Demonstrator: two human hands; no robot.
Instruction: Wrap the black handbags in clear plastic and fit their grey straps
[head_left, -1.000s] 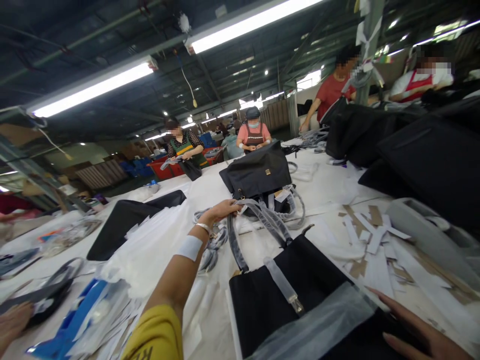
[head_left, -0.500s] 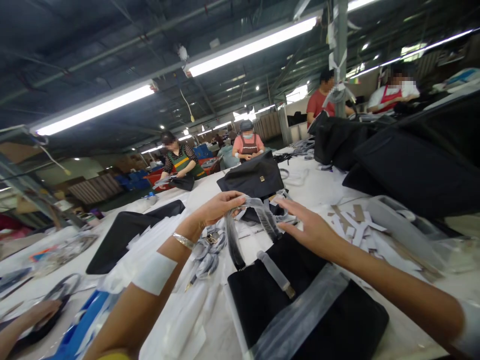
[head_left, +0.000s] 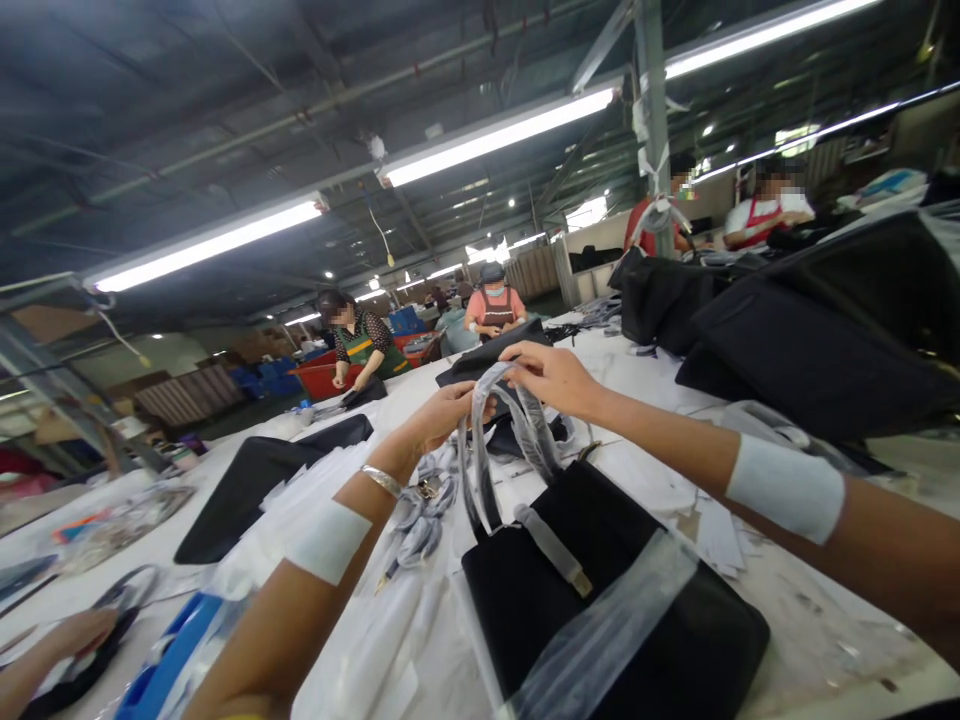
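Note:
A black handbag (head_left: 630, 620) lies in front of me with a strip of clear film across its front and a wrapped tab with a metal clasp. Its two handles (head_left: 536, 430), covered in clear plastic, stand up in arches. My left hand (head_left: 448, 415) is closed around the handles at their left side, fingers partly hidden behind the plastic. From the right, my right hand (head_left: 551, 375) pinches the top of a handle between thumb and fingers. Left of the handbag lies a bundle of grey wrapped straps (head_left: 420, 515) with metal hooks.
Black bags (head_left: 832, 330) are heaped at the right. A flat black piece (head_left: 255, 490) and white sheets lie on the left. Another person's hand (head_left: 79, 635) is at the lower left beside a blue tray (head_left: 169, 650). Several people work across the table.
My right hand has moved up and left from beside the handle to grip its top. Both handles now stand higher and close together. My left hand keeps its hold.

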